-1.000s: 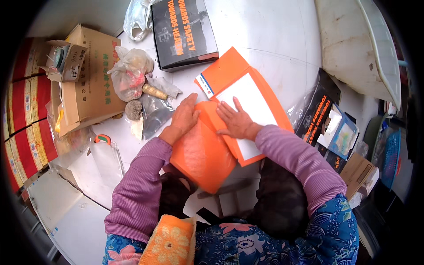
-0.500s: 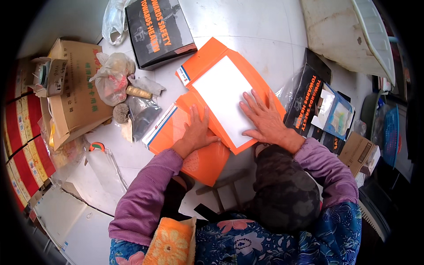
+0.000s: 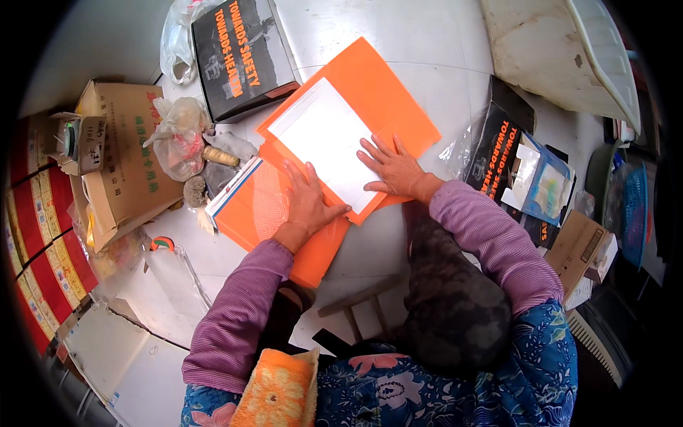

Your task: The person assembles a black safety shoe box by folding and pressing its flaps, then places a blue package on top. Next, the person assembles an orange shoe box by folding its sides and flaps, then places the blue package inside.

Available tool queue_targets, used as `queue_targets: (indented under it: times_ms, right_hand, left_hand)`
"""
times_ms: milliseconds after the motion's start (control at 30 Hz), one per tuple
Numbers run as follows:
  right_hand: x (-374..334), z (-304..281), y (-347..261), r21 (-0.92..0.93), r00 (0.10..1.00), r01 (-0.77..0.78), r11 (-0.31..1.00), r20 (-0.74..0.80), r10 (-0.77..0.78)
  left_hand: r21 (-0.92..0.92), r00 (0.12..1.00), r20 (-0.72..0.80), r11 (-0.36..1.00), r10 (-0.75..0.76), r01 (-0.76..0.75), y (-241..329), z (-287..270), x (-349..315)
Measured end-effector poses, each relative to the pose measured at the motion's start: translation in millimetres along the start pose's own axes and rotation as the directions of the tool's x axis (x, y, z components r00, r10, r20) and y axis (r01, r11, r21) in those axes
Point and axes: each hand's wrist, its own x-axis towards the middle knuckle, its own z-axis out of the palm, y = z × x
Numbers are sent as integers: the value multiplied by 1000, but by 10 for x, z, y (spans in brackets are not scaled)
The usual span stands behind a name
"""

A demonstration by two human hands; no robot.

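Orange lettering (image 3: 245, 44) on black boxes (image 3: 265, 60), green-printed carton (image 3: 131, 167)

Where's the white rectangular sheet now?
Head view, just above centre: the white rectangular sheet lies over orange sheets, left hand by its lower-left edge, right hand at its right edge.

Passage between upper black box (image 3: 245, 60) and tub (image 3: 544, 60)

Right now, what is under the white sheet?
Orange folder material shows around the white sheet; what lies directly beneath is covered, and the right hand hides part of the sheet's edge.
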Motion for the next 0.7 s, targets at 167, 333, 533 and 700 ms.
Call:
queue_targets:
  times_ms: [167,333,533,700]
  right_hand:
    - [71,46,53,-30,1000,-11,999,23,12]
    - [-145,-107,-257,25,987,1,1000,-163,3]
    - [-242,36,-473,54,993,105,993,-50,-103]
    - [-66,172,-270,99,986,159,982,-56,-154]
  left_hand:
    - [19,1000,5,1000,18,-18,-47,90,66]
    - [32,985,148,995,84,-89,-168,97,252]
    - [-46,983,183,999,31,-23,-219,205,544]
    - [-25,953,297,998,66,-62,-247,-82,345]
